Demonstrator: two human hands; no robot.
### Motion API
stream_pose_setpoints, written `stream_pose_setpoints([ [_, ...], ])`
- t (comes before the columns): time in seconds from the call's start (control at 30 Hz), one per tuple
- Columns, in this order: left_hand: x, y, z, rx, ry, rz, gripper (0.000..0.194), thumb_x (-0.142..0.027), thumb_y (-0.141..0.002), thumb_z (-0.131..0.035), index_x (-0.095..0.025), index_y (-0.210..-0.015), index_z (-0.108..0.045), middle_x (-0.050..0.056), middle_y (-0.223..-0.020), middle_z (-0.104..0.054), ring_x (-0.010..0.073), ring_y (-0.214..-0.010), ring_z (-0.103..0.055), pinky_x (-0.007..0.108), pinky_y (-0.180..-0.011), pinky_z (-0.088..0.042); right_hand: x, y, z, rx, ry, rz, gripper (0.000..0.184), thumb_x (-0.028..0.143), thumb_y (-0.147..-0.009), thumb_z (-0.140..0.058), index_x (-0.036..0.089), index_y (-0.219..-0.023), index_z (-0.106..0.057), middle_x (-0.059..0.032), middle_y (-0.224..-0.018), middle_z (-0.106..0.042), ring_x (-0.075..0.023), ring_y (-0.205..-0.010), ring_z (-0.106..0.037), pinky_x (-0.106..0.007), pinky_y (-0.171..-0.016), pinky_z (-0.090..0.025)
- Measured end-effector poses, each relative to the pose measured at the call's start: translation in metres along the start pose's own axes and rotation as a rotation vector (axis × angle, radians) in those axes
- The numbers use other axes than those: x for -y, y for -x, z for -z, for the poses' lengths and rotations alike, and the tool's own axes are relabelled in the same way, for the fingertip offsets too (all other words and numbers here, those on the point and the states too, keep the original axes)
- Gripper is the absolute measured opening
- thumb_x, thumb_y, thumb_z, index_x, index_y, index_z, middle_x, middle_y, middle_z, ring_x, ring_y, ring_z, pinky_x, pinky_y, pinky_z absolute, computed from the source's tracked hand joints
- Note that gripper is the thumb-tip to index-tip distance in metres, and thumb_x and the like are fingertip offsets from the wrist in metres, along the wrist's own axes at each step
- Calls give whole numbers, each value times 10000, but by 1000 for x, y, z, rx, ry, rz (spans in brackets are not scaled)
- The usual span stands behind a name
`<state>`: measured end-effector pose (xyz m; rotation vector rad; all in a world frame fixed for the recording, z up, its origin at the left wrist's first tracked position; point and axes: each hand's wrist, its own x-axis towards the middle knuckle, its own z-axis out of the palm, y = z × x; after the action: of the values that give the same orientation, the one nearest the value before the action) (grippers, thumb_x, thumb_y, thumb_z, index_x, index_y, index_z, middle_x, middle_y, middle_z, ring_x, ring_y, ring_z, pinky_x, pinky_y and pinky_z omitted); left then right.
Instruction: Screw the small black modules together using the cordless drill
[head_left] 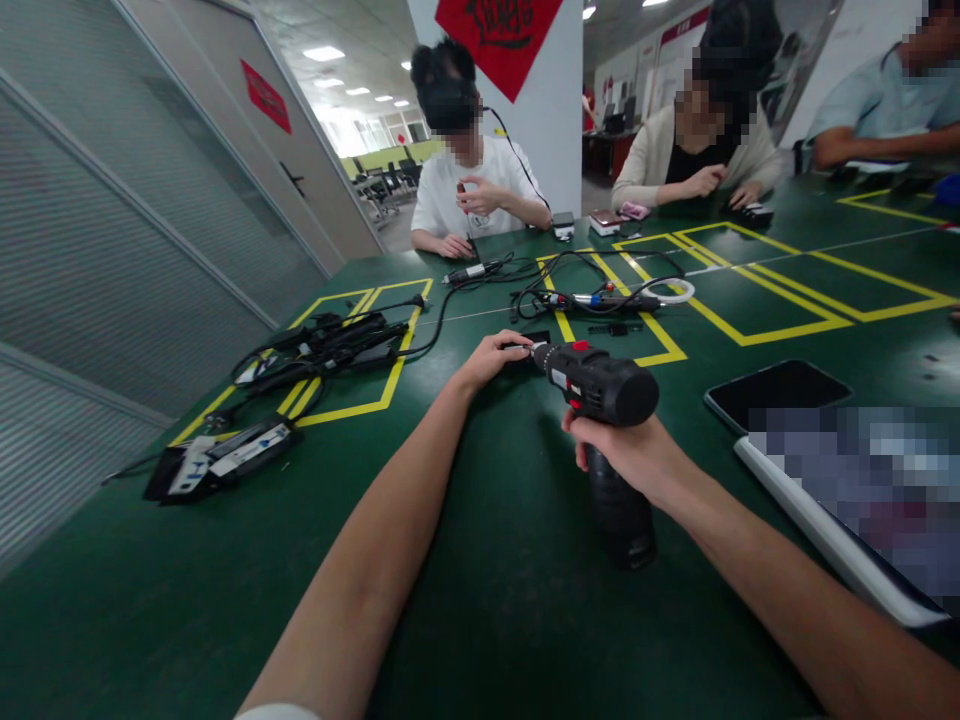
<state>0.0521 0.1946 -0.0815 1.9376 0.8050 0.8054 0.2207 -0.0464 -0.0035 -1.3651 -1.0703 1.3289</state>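
Note:
My right hand [626, 450] grips the handle of a black cordless drill [600, 383] with red switches. Its chuck points away to the left, toward my left hand [491, 362]. The fingers of that hand are closed on a small black part [535, 337] on the green table, and they hide much of it. The drill's tip is right by these fingertips; whether it touches the part I cannot tell.
Left lie a bundle of black cables [337, 345] and a black-and-white package [217, 460]. Beyond my hands is a corded pen-like tool [607, 301]. A phone [780, 395] and a white-edged tablet-like slab [817, 530] lie right. Several people sit across the table [480, 620].

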Motion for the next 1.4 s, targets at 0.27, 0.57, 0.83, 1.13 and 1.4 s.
stream_pose_setpoints([
  [0.27,1,-1,-1,-18,-4,-18,286,-338,-712,-696,-190,-951,-744,64,-1086,-662,224,-1071,-577,373,-1030,-396,5,6,-1,-11,-111,-5,214,182,-637,-640,167,-848,-608,-18,-751,-656,-116,-460,-555,-271,-465,-435],
  [0.57,-1,0,-1,-8,-51,-3,310,-367,-720,-689,-200,-976,-742,60,-1113,-660,225,-1087,-575,375,-1033,-393,12,13,9,-57,-132,-109,178,213,-639,-664,164,-809,-642,-27,-616,-645,-141,-454,-548,-269,-441,-417],
  [0.83,-1,0,0,-2,-62,-3,322,-384,-723,-692,-198,-983,-736,60,-1117,-655,226,-1081,-577,383,-1037,-390,7,11,11,-43,-136,-161,160,248,-654,-662,149,-780,-652,-20,-515,-597,-141,-465,-546,-247,-453,-413],
  [1.13,1,-1,1,7,-78,-9,338,-386,-725,-689,-194,-1000,-730,64,-1123,-659,226,-1083,-581,374,-1025,-398,4,10,8,-10,-182,-133,162,234,-652,-668,156,-794,-656,-34,-607,-640,-143,-490,-564,-265,-474,-434],
  [1.4,-1,0,0,8,-73,1,340,-385,-728,-685,-189,-1003,-727,63,-1127,-661,230,-1092,-577,368,-1023,-398,2,7,10,-21,-175,-130,143,234,-650,-670,156,-768,-648,-33,-608,-636,-139,-489,-563,-259,-460,-424],
])
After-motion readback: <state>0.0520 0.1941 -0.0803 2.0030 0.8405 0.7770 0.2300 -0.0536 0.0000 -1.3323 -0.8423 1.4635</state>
